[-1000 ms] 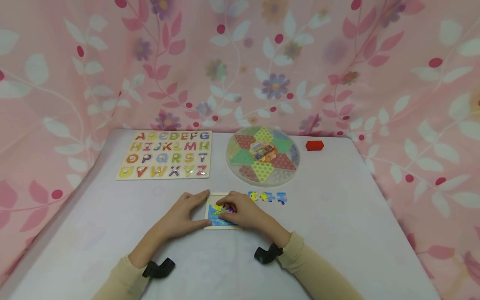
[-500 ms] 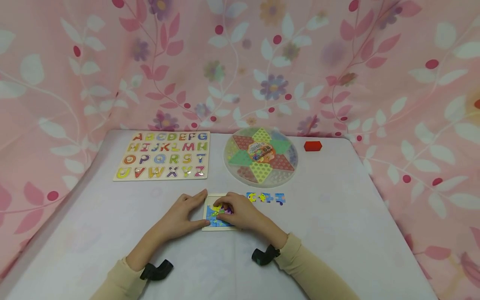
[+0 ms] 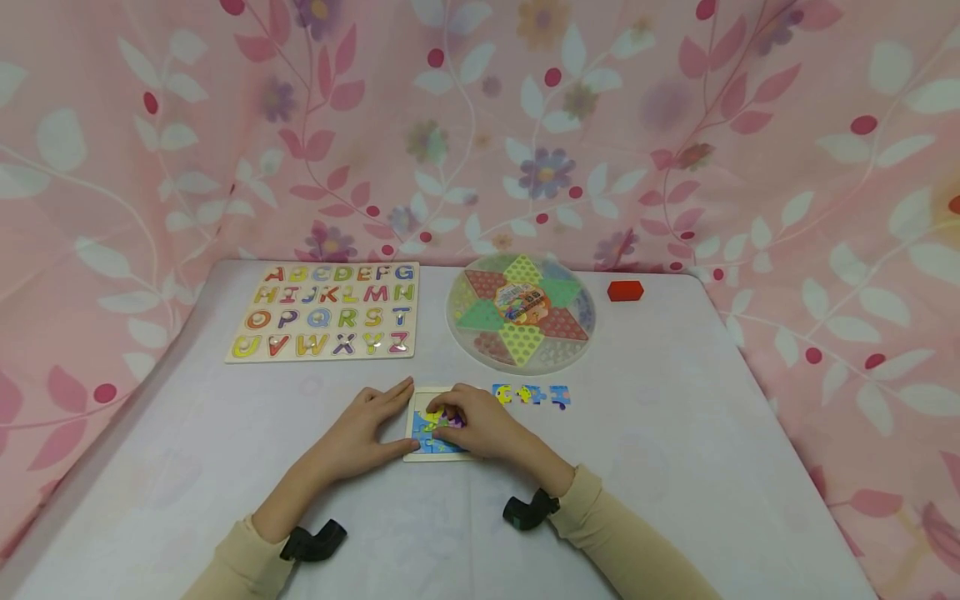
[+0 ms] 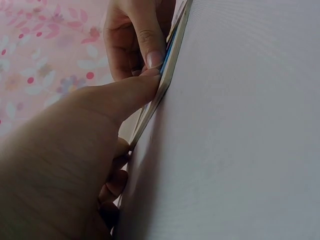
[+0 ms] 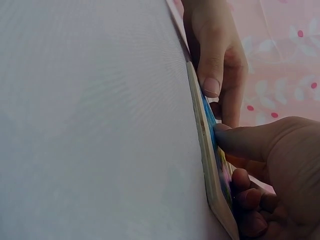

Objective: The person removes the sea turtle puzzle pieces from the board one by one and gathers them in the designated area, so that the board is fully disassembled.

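Note:
A small jigsaw puzzle in a pale wooden frame (image 3: 438, 457) lies on the white table, partly filled with blue, yellow and purple pieces. My left hand (image 3: 367, 425) steadies its left side, the thumb on the lower corner and fairly straight fingers reaching the upper one. Over the frame's right part, my right hand (image 3: 483, 421) has curled fingers and pinches a purple-patterned puzzle piece (image 3: 452, 422), mostly hidden. In the right wrist view the right thumb (image 5: 240, 140) touches the puzzle surface. Loose blue-and-yellow pieces (image 3: 502, 394) lie in a row just beyond the right hand.
Behind on the left lies a wooden alphabet board (image 3: 322, 312) with colourful letters. A round Chinese checkers board (image 3: 521, 333) sits at the back middle, and a red block (image 3: 626, 291) to its right. Pink floral cloth (image 3: 480, 125) hangs behind the table.
The whole head view has shifted slightly. Both hands keep almost the same place on the puzzle, with only tiny finger movement visible.

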A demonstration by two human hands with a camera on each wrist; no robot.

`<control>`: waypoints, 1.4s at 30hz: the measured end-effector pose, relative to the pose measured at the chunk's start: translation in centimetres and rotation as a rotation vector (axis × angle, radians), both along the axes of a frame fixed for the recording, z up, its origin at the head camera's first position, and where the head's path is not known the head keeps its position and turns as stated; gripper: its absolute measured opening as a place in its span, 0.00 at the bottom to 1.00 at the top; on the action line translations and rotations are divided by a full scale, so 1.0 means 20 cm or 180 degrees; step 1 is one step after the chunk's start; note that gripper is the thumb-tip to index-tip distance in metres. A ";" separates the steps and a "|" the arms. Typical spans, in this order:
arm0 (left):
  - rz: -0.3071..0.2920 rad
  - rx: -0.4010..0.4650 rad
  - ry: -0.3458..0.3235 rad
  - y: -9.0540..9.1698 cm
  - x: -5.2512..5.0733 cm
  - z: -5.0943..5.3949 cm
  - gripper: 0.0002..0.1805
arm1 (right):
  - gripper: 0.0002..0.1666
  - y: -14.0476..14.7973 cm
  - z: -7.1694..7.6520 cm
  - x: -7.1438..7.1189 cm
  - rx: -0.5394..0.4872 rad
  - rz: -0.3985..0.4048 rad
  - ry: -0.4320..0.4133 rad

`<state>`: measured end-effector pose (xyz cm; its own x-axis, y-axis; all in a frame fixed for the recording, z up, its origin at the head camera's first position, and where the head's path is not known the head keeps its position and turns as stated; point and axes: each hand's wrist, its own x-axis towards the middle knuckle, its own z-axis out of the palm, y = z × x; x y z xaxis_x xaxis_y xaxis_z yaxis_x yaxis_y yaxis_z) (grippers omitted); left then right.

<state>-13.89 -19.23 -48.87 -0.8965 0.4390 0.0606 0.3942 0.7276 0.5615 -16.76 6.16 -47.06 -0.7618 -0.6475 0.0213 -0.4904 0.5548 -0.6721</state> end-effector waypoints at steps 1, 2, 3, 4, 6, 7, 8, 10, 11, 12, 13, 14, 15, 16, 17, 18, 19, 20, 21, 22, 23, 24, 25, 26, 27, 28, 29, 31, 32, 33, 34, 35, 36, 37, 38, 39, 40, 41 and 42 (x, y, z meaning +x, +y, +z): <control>0.0001 0.0011 0.0009 0.00 0.00 0.00 0.49 | 0.17 0.00 0.00 0.00 0.0001 -0.0006 0.0000; -0.0001 0.0018 0.0017 0.00 0.00 0.00 0.48 | 0.17 0.00 0.00 0.00 -0.0002 -0.0008 0.0005; -0.0003 0.0032 0.0012 0.00 0.00 0.00 0.48 | 0.17 0.00 0.00 0.00 0.0000 -0.0008 0.0013; -0.0007 0.0027 0.0020 0.00 0.00 0.00 0.48 | 0.17 0.00 0.00 0.00 0.0000 -0.0009 0.0015; -0.0023 0.0024 0.0036 0.00 0.00 0.00 0.47 | 0.17 0.00 0.00 0.00 -0.0009 -0.0006 0.0021; -0.0031 0.0026 0.0039 0.00 0.00 0.00 0.47 | 0.17 0.00 0.00 0.00 -0.0016 -0.0008 0.0021; -0.0039 0.0025 0.0043 0.00 0.00 0.00 0.47 | 0.17 0.00 0.00 0.00 -0.0026 -0.0003 0.0029; -0.0050 0.0019 0.0041 0.00 0.00 0.00 0.46 | 0.17 0.00 0.00 0.00 -0.0050 0.0002 0.0033; -0.0052 0.0021 0.0034 0.00 0.00 0.00 0.46 | 0.17 0.00 0.00 0.00 -0.0065 0.0005 0.0032; -0.0052 0.0020 0.0026 0.00 0.00 0.00 0.46 | 0.17 0.00 0.00 0.00 -0.0081 0.0000 0.0028; -0.0050 0.0012 0.0018 0.00 0.00 0.00 0.46 | 0.17 0.00 0.00 0.00 -0.0096 -0.0002 0.0024; -0.0048 0.0007 0.0012 0.00 0.00 0.01 0.46 | 0.17 0.00 0.01 0.00 -0.0105 -0.0006 0.0021; -0.0047 0.0004 0.0011 0.00 0.00 0.01 0.46 | 0.17 0.00 0.01 0.01 -0.0109 -0.0017 0.0006; -0.0045 -0.0001 0.0010 0.00 0.00 0.01 0.46 | 0.17 0.00 0.01 0.01 -0.0118 -0.0029 -0.0011; -0.0045 -0.0005 0.0012 0.00 0.00 0.01 0.46 | 0.17 0.00 0.01 0.01 -0.0125 -0.0040 -0.0023; -0.0047 -0.0010 0.0018 0.00 -0.01 0.01 0.46 | 0.17 0.00 0.01 0.00 -0.0135 -0.0046 -0.0026; -0.0049 -0.0012 0.0023 0.00 -0.01 0.01 0.46 | 0.17 0.00 0.00 0.00 -0.0143 -0.0053 -0.0041; -0.0051 -0.0012 0.0031 0.00 -0.01 0.00 0.46 | 0.17 0.00 0.00 0.00 -0.0155 -0.0057 -0.0049; -0.0052 -0.0012 0.0035 0.00 -0.01 0.00 0.46 | 0.17 0.00 0.00 0.00 -0.0174 -0.0060 -0.0061; -0.0054 -0.0009 0.0034 -0.01 -0.01 0.00 0.46 | 0.17 0.00 0.00 0.00 -0.0200 -0.0058 -0.0069; -0.0055 -0.0004 0.0031 -0.01 -0.01 0.00 0.46 | 0.17 0.00 0.00 0.00 -0.0213 -0.0060 -0.0078; -0.0054 0.0003 0.0028 -0.01 -0.01 0.00 0.46 | 0.16 0.00 0.00 0.00 -0.0234 -0.0058 -0.0090; -0.0053 0.0008 0.0023 -0.01 -0.01 -0.01 0.46 | 0.16 0.00 0.00 0.01 -0.0247 -0.0059 -0.0109; -0.0051 0.0009 0.0018 -0.01 -0.01 -0.01 0.46 | 0.16 0.00 0.00 0.01 -0.0251 -0.0054 -0.0111; -0.0048 0.0009 0.0013 -0.01 0.00 -0.01 0.46 | 0.16 0.00 -0.01 0.01 -0.0251 -0.0051 -0.0116; -0.0047 0.0005 0.0010 -0.01 0.00 -0.01 0.46 | 0.16 0.00 -0.01 0.01 -0.0250 -0.0046 -0.0117; -0.0047 0.0003 0.0005 -0.01 0.00 -0.02 0.46 | 0.16 0.00 -0.01 0.01 -0.0252 -0.0039 -0.0119; -0.0047 -0.0011 0.0003 -0.01 0.00 -0.02 0.46 | 0.17 0.00 -0.01 0.00 -0.0262 -0.0019 -0.0111; -0.0046 -0.0016 0.0005 -0.01 0.00 -0.02 0.46 | 0.17 -0.01 -0.01 0.00 -0.0268 -0.0011 -0.0108; -0.0046 -0.0015 0.0005 -0.01 0.00 -0.02 0.46 | 0.17 -0.01 -0.01 0.00 -0.0282 -0.0003 -0.0107; -0.0047 -0.0008 0.0002 -0.01 0.00 -0.01 0.45 | 0.16 -0.01 -0.01 0.00 -0.0294 0.0004 -0.0100; -0.0045 -0.0001 -0.0002 -0.01 0.00 -0.01 0.45 | 0.16 0.00 -0.01 0.00 -0.0301 0.0008 -0.0088; -0.0043 0.0000 -0.0002 -0.01 0.00 -0.01 0.45 | 0.16 0.00 -0.01 0.00 -0.0309 0.0013 -0.0074; -0.0041 0.0003 -0.0005 -0.01 0.00 -0.01 0.45 | 0.15 0.00 -0.01 0.00 -0.0314 0.0017 -0.0062; -0.0040 0.0006 -0.0011 0.00 0.00 -0.01 0.45 | 0.14 0.00 -0.01 0.00 -0.0320 0.0022 -0.0053; -0.0041 0.0008 -0.0015 0.00 0.00 0.00 0.45 | 0.14 0.00 0.00 0.00 -0.0319 0.0025 -0.0035; -0.0041 0.0012 -0.0019 0.00 0.00 0.00 0.45 | 0.13 0.00 0.00 0.00 -0.0317 0.0024 -0.0025; -0.0038 0.0007 -0.0021 0.00 0.00 0.00 0.45 | 0.13 0.00 0.00 0.00 -0.0314 0.0022 -0.0016; -0.0039 0.0006 -0.0023 0.00 0.00 0.00 0.45 | 0.12 0.00 0.01 0.00 -0.0313 0.0020 -0.0010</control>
<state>-13.92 -19.25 -48.85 -0.8914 0.4499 0.0549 0.3990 0.7215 0.5658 -16.67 6.08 -46.94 -0.7580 -0.6470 0.0827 -0.4914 0.4830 -0.7247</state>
